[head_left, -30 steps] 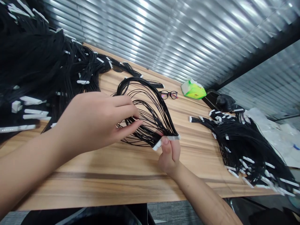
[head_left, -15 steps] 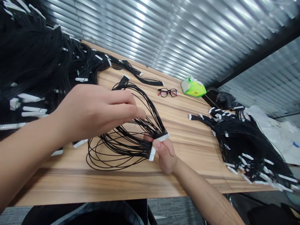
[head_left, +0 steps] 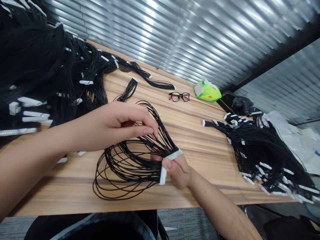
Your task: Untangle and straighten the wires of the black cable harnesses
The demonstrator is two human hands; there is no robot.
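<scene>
A looped wire harness [head_left: 132, 163] of thin black wires spreads above the wooden table. Its two white connectors, one upper [head_left: 173, 154] and one lower [head_left: 163, 175], sit at an angle to each other near my right hand [head_left: 178, 170]. That hand pinches them, with the thumb on top and the other fingers partly hidden behind. From the left, my left hand [head_left: 125, 125] reaches over the loop. Its thumb and forefinger are pinched together on a black wire close to the upper connector.
A large pile of black harnesses [head_left: 50, 66] covers the left side. Another pile [head_left: 262, 150] lies at the right. Toward the back are eyeglasses [head_left: 179, 96] and a green tissue pack [head_left: 207, 91]. Beyond the wooden table [head_left: 112, 206] stands a corrugated metal wall [head_left: 160, 36].
My left hand has shifted down and turned, so its thumb and forefinger now show closed at the wires. The held connectors have dropped slightly, and the wire loops hang a little lower.
</scene>
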